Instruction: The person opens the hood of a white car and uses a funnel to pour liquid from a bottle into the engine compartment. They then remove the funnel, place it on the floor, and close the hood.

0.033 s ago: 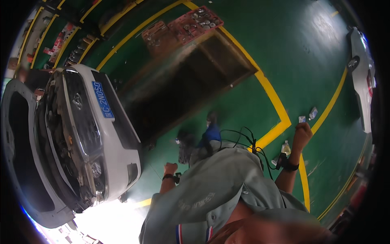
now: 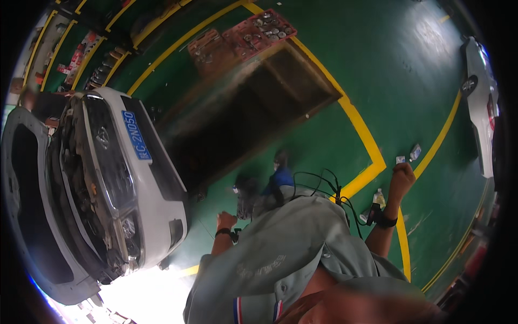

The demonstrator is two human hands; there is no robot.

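Note:
My left hand (image 2: 226, 220) hangs low at my left side, its fingers curled shut, with nothing showing in it. A black strap with a small device (image 2: 232, 235) sits on that wrist. Nearest to it is the front corner of a white vehicle (image 2: 175, 216), apart from the hand. My right hand (image 2: 402, 175) is out to the right, closed in a fist, and I see nothing held in it. Its wrist also wears a black strapped device (image 2: 381, 217). Just beyond this fist a small white-and-blue packet or bottle (image 2: 400, 160) shows against the floor.
A dark rectangular pit (image 2: 237, 129) opens in the green floor ahead, beside the vehicle with its raised hood (image 2: 32, 200). Red tool cases (image 2: 259, 33) lie past it. Bottles (image 2: 379, 198) lie near my right arm; black cables (image 2: 337, 189) loop by my waist. A white car (image 2: 480, 108) stands far right.

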